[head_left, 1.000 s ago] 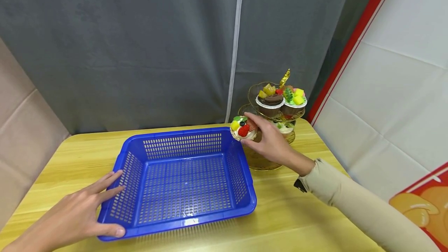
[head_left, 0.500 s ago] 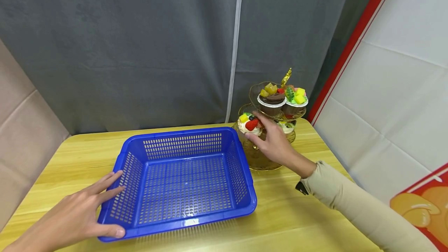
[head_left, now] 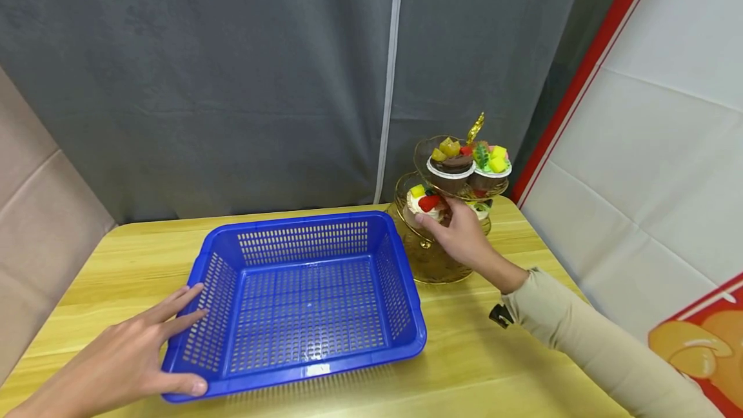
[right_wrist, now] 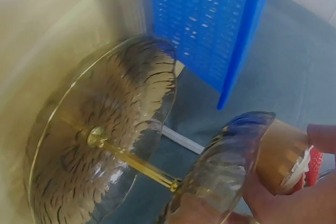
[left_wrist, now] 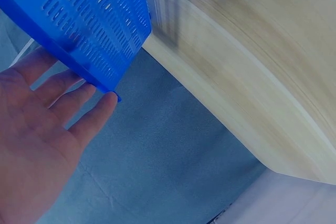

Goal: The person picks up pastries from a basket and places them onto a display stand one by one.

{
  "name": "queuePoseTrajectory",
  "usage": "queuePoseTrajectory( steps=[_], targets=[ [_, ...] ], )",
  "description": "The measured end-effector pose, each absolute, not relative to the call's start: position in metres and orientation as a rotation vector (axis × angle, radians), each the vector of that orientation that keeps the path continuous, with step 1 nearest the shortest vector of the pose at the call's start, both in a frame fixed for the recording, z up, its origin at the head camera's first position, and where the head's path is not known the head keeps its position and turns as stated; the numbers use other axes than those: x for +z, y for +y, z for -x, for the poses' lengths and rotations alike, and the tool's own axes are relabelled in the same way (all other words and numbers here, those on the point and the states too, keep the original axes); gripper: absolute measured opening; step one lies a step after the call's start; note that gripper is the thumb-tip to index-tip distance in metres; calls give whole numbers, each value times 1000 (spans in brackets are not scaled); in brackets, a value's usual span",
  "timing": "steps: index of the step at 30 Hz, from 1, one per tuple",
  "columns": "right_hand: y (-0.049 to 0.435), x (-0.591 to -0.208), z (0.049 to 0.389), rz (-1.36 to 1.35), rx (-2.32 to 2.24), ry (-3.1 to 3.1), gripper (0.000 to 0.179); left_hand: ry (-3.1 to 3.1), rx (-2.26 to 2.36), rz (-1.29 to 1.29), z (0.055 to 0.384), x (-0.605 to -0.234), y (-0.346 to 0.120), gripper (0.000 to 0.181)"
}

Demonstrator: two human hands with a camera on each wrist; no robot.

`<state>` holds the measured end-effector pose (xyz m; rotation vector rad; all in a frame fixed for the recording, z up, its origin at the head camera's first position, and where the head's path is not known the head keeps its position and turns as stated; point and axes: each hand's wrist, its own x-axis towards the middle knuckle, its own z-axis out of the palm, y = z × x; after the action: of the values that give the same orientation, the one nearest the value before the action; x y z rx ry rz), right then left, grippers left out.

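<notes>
A cupcake (head_left: 424, 203) topped with cream, a strawberry and a yellow fruit piece sits at the middle tier of a clear, gold-rimmed tiered stand (head_left: 432, 268). My right hand (head_left: 464, 232) holds it between thumb and fingers, under the top tier. In the right wrist view, the brown cup (right_wrist: 281, 156) of this cupcake is inside the glass tier's rim, with my thumb and a finger around it. My left hand (head_left: 136, 347) rests on the left rim of a blue perforated basket (head_left: 307, 373), fingers fairly straight. Its fingertips (left_wrist: 107, 100) touch the basket's edge in the left wrist view.
On the top tier stand a chocolate cupcake (head_left: 449, 169) and a green-creamed cupcake (head_left: 492, 163). Another cupcake (head_left: 479, 210) shows partly on the middle tier behind my hand. A gold handle (head_left: 476, 128) rises from the stand. Grey curtain (head_left: 232, 82) hangs behind the wooden table (head_left: 493, 366).
My right hand has carried the cupcake rightward, from above the basket's right back corner onto the stand's middle tier. My left hand and the basket have stayed in place.
</notes>
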<state>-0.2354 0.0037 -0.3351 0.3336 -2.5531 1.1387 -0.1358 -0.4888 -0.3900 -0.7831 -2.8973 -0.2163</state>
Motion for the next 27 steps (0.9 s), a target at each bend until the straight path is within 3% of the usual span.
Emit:
queuePoseTrajectory(
  steps=[3, 11, 27],
  targets=[
    [5, -338, 236, -354, 1076, -2550, 40, -2898, -212, 784, 134, -389, -488, 99],
    [6, -344, 237, -385, 913, -2625, 72, -2873, -202, 808, 132, -388, -488, 97],
    [0, -351, 227, -412, 908, -2515, 76, -2922, -227, 765, 132, -384, -485, 98]
  ],
)
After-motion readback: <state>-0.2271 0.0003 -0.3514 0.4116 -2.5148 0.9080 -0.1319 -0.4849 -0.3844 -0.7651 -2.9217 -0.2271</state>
